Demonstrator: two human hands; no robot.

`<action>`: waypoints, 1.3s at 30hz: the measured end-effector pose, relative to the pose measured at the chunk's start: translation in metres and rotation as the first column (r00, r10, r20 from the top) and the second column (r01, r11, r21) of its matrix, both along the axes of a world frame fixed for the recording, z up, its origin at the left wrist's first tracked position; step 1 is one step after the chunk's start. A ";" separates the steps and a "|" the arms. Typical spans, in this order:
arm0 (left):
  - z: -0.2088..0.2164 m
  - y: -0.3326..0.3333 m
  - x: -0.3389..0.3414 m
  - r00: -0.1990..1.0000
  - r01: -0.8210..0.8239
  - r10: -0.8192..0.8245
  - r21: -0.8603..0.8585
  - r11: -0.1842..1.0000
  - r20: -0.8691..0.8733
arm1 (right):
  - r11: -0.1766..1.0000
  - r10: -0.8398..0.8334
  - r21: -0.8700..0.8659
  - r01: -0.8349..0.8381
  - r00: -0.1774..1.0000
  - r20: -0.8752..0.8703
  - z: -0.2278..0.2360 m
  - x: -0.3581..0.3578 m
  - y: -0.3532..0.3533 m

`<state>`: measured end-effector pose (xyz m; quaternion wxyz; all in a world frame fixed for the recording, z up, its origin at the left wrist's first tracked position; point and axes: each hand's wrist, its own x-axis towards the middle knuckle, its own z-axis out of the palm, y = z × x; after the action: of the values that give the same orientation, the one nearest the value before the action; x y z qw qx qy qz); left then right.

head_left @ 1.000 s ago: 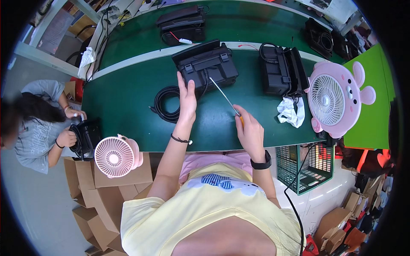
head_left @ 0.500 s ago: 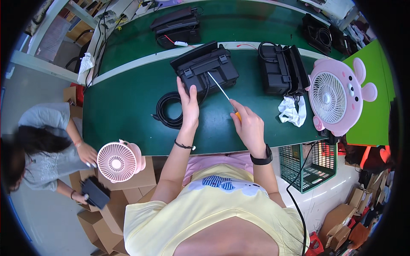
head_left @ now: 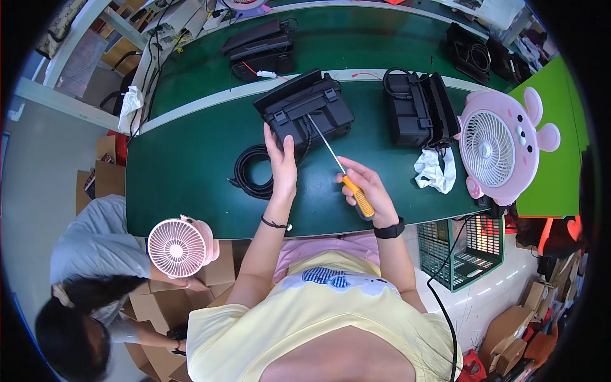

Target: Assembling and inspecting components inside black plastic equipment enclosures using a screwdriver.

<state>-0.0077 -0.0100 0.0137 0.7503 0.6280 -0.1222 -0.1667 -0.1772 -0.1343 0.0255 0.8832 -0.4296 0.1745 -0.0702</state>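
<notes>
A black plastic case (head_left: 312, 113) with latches and a raised flap sits tilted at the middle of the green table. Against its lower left edge rests my left hand (head_left: 283, 167), fingers stretched and thumb apart. My right hand (head_left: 374, 194) grips a screwdriver (head_left: 358, 196) by its yellow and black handle. The long thin shaft points up and left, its tip at the case's front near a short cable. I cannot make out whether the tip sits on a screw. Beside my left hand lies a coiled black cable (head_left: 242, 172).
Right of the case stand another black case (head_left: 410, 114), a crumpled white cloth (head_left: 435, 170) and a pink animal-shaped fan (head_left: 503, 146). A small pink fan (head_left: 181, 248) is at the near left edge. There a co-worker (head_left: 95, 248) bends over cardboard boxes (head_left: 153, 305). A green crate (head_left: 461, 251) stands below right.
My right hand has turned and shifted slightly down, showing more of the screwdriver's handle. The co-worker has leaned down toward the cardboard boxes with the dark object. My left hand has hardly moved.
</notes>
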 end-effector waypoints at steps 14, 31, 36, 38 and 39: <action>-0.002 -0.001 0.000 0.999 -0.033 0.033 -0.026 0.999 0.013 | 0.993 -0.015 -0.115 0.011 0.999 -0.035 0.018 0.006 0.043; -0.007 -0.003 0.010 0.984 -0.084 0.070 0.085 0.993 0.162 | 0.751 -0.061 0.656 -0.074 0.982 0.180 0.003 0.019 0.052; 0.044 -0.019 0.028 0.593 -0.358 -0.013 0.279 0.891 0.805 | 0.730 0.002 0.677 -0.097 0.990 0.139 0.021 0.003 0.041; 0.058 -0.024 0.048 0.531 -0.198 -0.219 0.371 0.907 0.818 | 0.913 0.047 0.402 -0.068 0.997 0.062 0.043 -0.011 0.045; 0.064 -0.029 0.053 0.501 -0.106 -0.372 0.482 0.870 0.781 | 0.935 -0.010 0.353 -0.019 0.997 0.080 0.042 -0.016 0.045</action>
<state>0.0458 -0.0387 0.0778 0.3981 0.7767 -0.4812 0.0815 -0.1936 -0.0897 0.0672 0.9525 -0.2611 0.1476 -0.0529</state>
